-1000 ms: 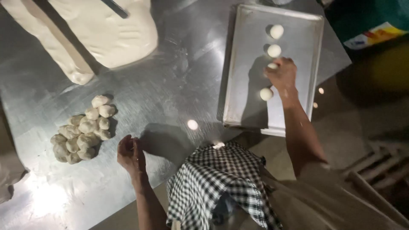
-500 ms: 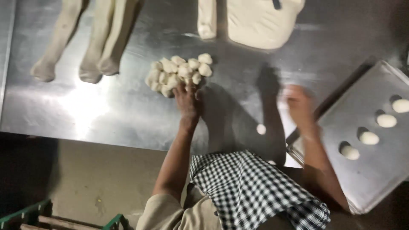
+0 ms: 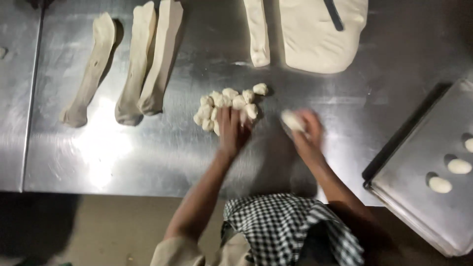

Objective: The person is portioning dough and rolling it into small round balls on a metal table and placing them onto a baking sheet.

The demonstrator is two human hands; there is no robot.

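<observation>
Since before, right hand [image 3: 308, 130] has left the tray [image 3: 419, 162], grip clamped on a dough piece [image 3: 291, 120] over the steel table [image 3: 148, 148] (left hand [image 3: 232, 129] grip unclear).

Blurred by motion: right hand [image 3: 308, 130], with a pale dough piece [image 3: 292, 120] at its fingertips, grip not readable. Partly hidden under left hand [image 3: 231, 129]: near edge of the heap of dough pieces [image 3: 227, 103]. Cut off by top edge: large dough slab [image 3: 322, 34], dark tool [image 3: 334, 15] on it, two of the dough strips [image 3: 148, 59]. Cut off at right and bottom: metal tray [image 3: 419, 197], one dough ball [image 3: 469, 145] halved by the edge. Cropped below: checkered cloth [image 3: 286, 231].
</observation>
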